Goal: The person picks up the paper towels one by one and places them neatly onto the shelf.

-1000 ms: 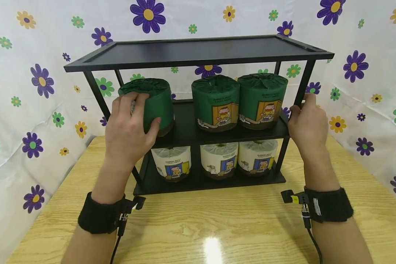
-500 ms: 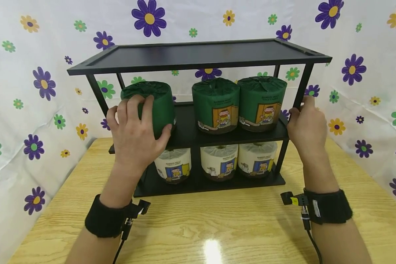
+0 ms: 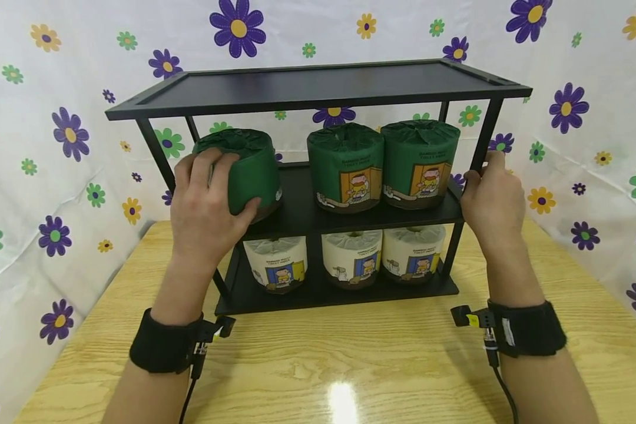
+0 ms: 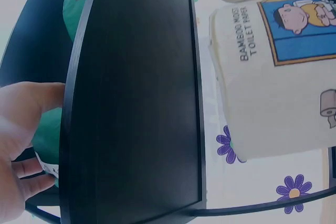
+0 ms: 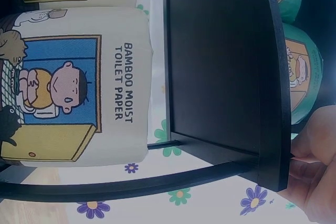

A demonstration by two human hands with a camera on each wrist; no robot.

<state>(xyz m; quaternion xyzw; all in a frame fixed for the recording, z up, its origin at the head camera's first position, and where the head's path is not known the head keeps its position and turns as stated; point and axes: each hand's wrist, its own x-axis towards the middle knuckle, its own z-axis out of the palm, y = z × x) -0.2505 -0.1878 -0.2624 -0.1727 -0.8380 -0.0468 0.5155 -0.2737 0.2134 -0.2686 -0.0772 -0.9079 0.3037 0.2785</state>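
Observation:
My left hand [image 3: 204,200] grips a green-wrapped toilet roll [image 3: 257,176] at the left end of the rack's middle shelf. Its fingers lie over the roll's front and upper rim, and the thumb is on the lower right side. The roll's cartoon picture is not visible in the head view. At the other end, my right hand [image 3: 493,206] holds the right front post [image 3: 487,138] of the black rack, near the middle shelf. Two more green toilet rolls, one in the middle [image 3: 331,162] and one at the right [image 3: 421,141], stand side by side with their pictures facing forward.
Beneath, on the bottom shelf, stand three white toilet rolls, left [image 3: 262,253], middle [image 3: 341,253] and right [image 3: 397,247]. The rack's top panel [image 3: 318,85] overhangs the green rolls. Wooden table [image 3: 318,353] lies in front; a flowered cloth [image 3: 95,59] hangs behind.
My left hand shifted right on the green roll, then back left. White print now shows at that roll's lower right edge, so it looks slightly turned. My right hand has stayed on the post.

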